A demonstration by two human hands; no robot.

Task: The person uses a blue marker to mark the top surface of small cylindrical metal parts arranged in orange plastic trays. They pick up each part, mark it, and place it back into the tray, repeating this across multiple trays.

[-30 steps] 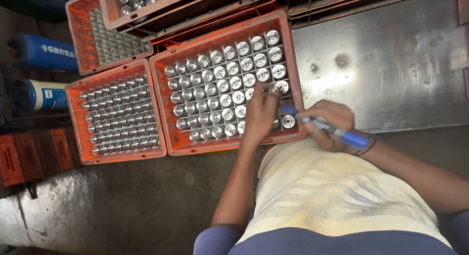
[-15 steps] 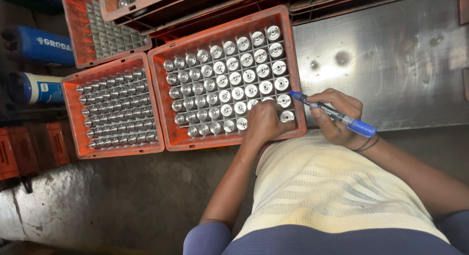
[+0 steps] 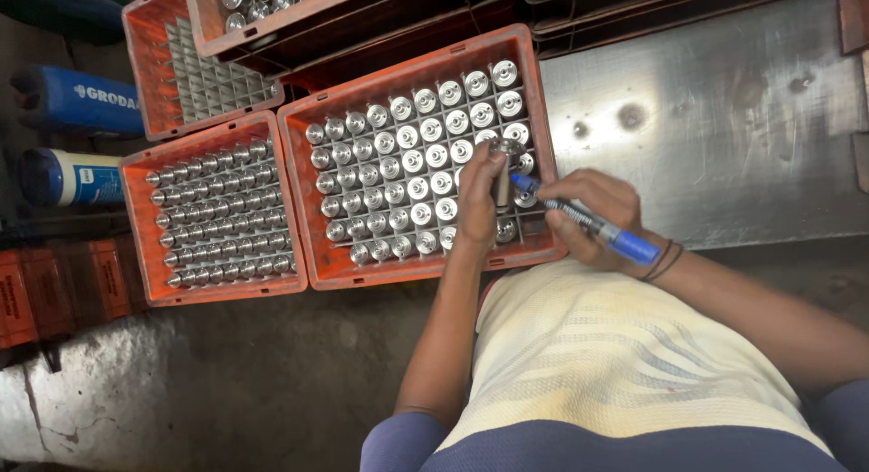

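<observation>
In the head view, a small polished metal cylinder (image 3: 503, 175) is held upright in the left hand (image 3: 477, 205), whose fingers are closed around its lower part; it is lifted just above the near right corner of an orange plastic crate (image 3: 308, 200). A blue plastic marker pen (image 3: 588, 222) is clamped between the fingers of the right hand (image 3: 593, 217), and its dark tip is brought up against the side of the held cylinder. The crate is divided by a thin grid into square cells, and a round-topped, shiny metal cylinder stands in nearly every cell. A second orange crate (image 3: 138, 228), filled with rows of smaller ribbed metal parts, lies touching its left edge. At its far left corner a third orange crate (image 3: 145, 83) shows a bare grey grid. All are carried on a scuffed, dull sheet-metal bench (image 3: 706, 119), with rough concrete floor (image 3: 226, 381) seen below the bench's near edge.
</observation>
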